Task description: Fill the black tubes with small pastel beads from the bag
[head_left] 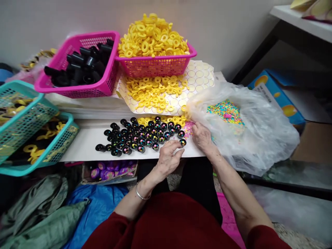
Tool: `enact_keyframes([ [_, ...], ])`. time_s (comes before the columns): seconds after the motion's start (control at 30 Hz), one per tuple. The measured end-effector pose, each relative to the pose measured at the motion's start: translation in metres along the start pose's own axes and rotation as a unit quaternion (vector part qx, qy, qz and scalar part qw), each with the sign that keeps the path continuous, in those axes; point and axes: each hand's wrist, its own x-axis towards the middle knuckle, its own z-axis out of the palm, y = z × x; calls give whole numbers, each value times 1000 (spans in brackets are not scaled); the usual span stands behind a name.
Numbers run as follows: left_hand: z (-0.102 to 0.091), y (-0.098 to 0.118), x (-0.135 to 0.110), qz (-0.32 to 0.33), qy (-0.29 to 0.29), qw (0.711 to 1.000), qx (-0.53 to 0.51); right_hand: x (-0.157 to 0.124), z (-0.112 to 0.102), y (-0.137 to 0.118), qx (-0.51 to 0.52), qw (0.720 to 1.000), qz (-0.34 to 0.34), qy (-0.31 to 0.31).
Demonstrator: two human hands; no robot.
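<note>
Many small black cups [140,148] stand grouped on the white tabletop, with coloured beads showing in their open tops. My left hand [169,155] is at the group's front right, thumb and forefinger curled around one black cup [183,142]. My right hand [202,137] rests beside a little heap of pink ring-shaped pieces [188,129]. Its fingers are bent together, and whatever they hold is hidden. Right of it, an open clear plastic bag [269,128] contains multicoloured beads [225,111] with a small pink piece on top.
Behind the cups lie loose yellow rings [155,91] on a printed sheet [198,74]. A pink basket [155,65] is heaped with yellow rings; another pink basket [107,88] holds black tubes [77,58]. Teal baskets [62,141] stand left. A box of purple items [111,171] sits under the table edge.
</note>
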Motion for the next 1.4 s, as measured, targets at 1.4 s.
enact_keyframes([
  [1.4,49,-2,32,-54,60,975,-208,-39,-60,-37,892,361,266,-52],
])
